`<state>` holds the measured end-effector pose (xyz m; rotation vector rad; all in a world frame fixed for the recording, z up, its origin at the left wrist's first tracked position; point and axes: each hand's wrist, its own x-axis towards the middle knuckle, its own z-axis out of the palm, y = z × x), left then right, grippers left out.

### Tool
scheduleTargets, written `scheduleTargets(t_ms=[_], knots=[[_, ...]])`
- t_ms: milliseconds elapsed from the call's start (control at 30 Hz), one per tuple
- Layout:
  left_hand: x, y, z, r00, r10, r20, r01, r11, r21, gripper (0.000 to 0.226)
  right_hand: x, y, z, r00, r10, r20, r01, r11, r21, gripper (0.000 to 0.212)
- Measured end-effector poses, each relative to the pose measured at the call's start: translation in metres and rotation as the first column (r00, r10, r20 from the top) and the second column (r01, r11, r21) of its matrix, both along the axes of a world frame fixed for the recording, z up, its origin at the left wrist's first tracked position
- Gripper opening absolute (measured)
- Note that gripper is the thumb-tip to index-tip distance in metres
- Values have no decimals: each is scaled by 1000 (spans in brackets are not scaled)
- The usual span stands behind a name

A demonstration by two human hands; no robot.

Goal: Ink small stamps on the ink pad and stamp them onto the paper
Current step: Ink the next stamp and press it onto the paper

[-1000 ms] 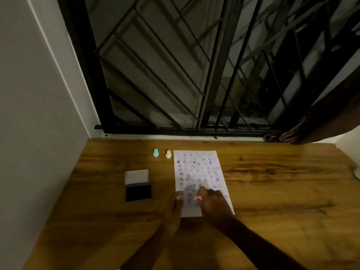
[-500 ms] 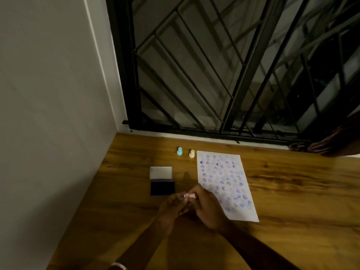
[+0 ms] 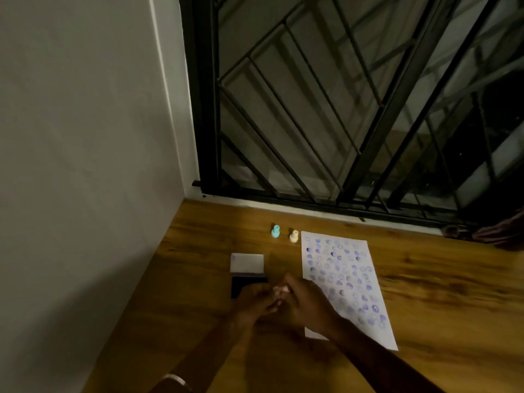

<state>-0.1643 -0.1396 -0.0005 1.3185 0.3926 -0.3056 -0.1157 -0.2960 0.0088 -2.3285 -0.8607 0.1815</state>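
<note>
A white paper [image 3: 344,276] covered with several purple stamp marks lies on the wooden table [image 3: 439,293]. To its left sits the dark ink pad [image 3: 241,285] with its white lid [image 3: 247,262] open behind it. A teal stamp [image 3: 275,231] and a cream stamp [image 3: 294,236] stand upright beyond the pad. My right hand [image 3: 306,304] pinches a small pink stamp [image 3: 282,289] just right of the pad. My left hand [image 3: 255,303] meets it there, fingers curled and touching the stamp; it partly covers the pad's near edge.
A grey wall [image 3: 85,165] closes the table's left side. A black window grille [image 3: 354,109] stands along the far edge. Dark cloth [image 3: 487,232] lies at the far right on the sill.
Both hands have left the lower part of the paper and moved left to the ink pad with the pink stamp. The camera has swung left toward the wall.
</note>
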Motion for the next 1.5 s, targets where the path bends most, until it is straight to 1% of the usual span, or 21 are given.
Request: scheduleTargets(t_ms=[67,133,200,267,300,333,400,467,533,600,667,800,900,1000,1133,1233,1300,1367,1433,1500], knots=[[13,0,2,997,-39,60,32,993,113,9,12,-1,2,1000,-11,30,12,998,-57,13],[28,4,0,990,-19,139,-18,965,263,13,26,-3,6,996,-18,86,27,993,-112,17],[44,12,-5,975,25,220,-124,887,444,18,44,-4,10,991,-13,131,32,989,-145,22],[62,22,-10,959,22,283,-180,819,545,19,64,-2,15,983,-8,182,39,985,-168,18],[71,26,-11,958,11,288,-181,800,571,18,74,1,18,977,-15,213,57,980,-192,13],[80,29,-10,958,-6,287,-173,786,593,17,83,5,21,968,-23,250,83,969,-232,13],[100,31,-6,954,-41,296,-160,767,621,15,104,13,24,944,-22,328,129,943,-308,20],[118,30,-1,945,-59,320,-159,775,612,13,122,21,26,933,-18,360,147,931,-334,22],[136,29,1,933,-73,353,-173,768,616,16,140,30,24,924,-10,381,162,915,-370,20],[150,29,0,923,-109,369,-180,725,665,23,154,36,20,919,-7,395,192,881,-431,23],[161,29,-1,931,-136,337,-165,668,726,26,164,39,12,919,-1,395,206,856,-475,25],[183,24,-10,938,-213,274,-114,556,823,26,179,42,-1,916,24,402,217,811,-543,19],[192,21,-21,950,-218,226,-80,528,846,34,185,43,-9,917,58,395,207,777,-595,23],[197,19,-29,952,-213,220,-74,537,841,40,188,41,-15,917,67,393,193,788,-584,25],[197,20,-29,945,-203,258,-110,544,832,34,186,41,-15,930,26,366,191,817,-543,25],[187,22,-22,939,-110,324,-189,624,758,28,178,38,-12,924,-1,383,217,825,-521,33],[175,21,-16,927,-50,372,-244,673,698,27,167,37,-6,899,-45,436,247,873,-420,30],[160,19,-14,922,-38,385,-244,715,655,20,151,39,2,891,-93,444,236,931,-278,24],[142,17,-15,908,-101,407,-210,729,651,14,131,41,10,927,-108,358,179,969,-171,23],[122,15,-14,885,-177,431,-191,707,681,12,111,39,13,967,-101,233,131,984,-117,23]])
